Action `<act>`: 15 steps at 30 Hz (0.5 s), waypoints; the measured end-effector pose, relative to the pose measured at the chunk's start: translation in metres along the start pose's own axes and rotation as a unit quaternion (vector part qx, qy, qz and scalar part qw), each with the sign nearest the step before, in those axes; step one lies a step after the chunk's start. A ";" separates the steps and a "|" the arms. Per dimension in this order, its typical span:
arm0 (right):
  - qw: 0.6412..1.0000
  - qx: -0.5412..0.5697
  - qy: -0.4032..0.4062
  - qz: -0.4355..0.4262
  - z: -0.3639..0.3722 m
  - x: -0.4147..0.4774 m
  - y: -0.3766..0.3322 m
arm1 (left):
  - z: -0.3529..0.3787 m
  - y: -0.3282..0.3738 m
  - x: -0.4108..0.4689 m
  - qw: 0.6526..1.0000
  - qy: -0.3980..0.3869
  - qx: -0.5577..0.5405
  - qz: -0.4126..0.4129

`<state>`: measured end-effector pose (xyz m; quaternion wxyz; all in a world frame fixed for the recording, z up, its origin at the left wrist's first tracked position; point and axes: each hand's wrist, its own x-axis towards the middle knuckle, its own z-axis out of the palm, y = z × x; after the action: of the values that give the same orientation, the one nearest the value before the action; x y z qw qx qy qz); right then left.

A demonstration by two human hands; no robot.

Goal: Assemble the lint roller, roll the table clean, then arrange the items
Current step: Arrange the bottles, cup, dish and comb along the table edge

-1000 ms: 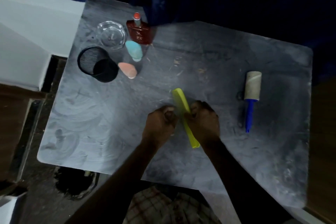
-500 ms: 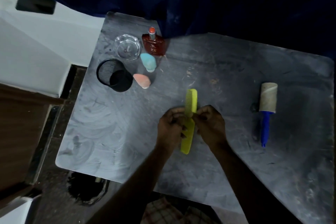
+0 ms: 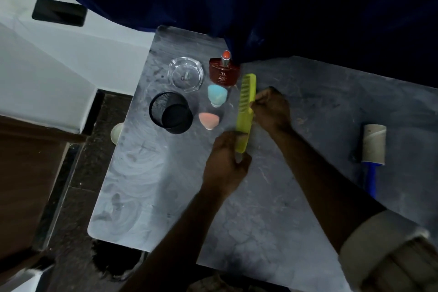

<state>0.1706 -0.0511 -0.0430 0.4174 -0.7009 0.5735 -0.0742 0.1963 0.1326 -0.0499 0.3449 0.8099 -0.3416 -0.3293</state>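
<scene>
Fingers of left hand curl round the comb handle; right hand pinches its spine. Comb sits just beside blue sponge. Lint roller lies assembled on table, well to the right. Step, judged: arranging. Next: place comb near mesh cup, then let go.

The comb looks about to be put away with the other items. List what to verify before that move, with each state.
1. Grip on yellow-green comb: left hand holds its near end, right hand pinches its spine: ok.
2. Upright black mesh cup, mouth unobstructed: ok.
3. Cup's inside empty: too dark, cannot tell.
4. Flat path from comb to cup: blue makeup sponge and pink makeup sponge lie between: not ok.
5. Comb tip apart from perfume bottle: cannot tell.
6. Assembled lint roller, lying well clear on the right: ok.
</scene>
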 end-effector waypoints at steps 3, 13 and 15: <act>0.999 -0.033 -0.009 0.020 0.005 0.010 -0.004 | -0.005 -0.003 0.002 0.998 -0.036 0.032 0.039; 0.989 -0.145 0.009 0.014 0.008 0.011 -0.017 | -0.009 -0.012 0.005 0.979 -0.085 0.148 0.109; 0.987 -0.157 0.003 0.019 0.008 0.012 -0.018 | -0.010 -0.013 0.003 0.975 -0.093 0.167 0.116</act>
<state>0.1930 -0.0577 -0.0405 0.3018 -0.7467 0.5924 0.0224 0.2101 0.1401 -0.0555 0.2069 0.7767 -0.5143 -0.2991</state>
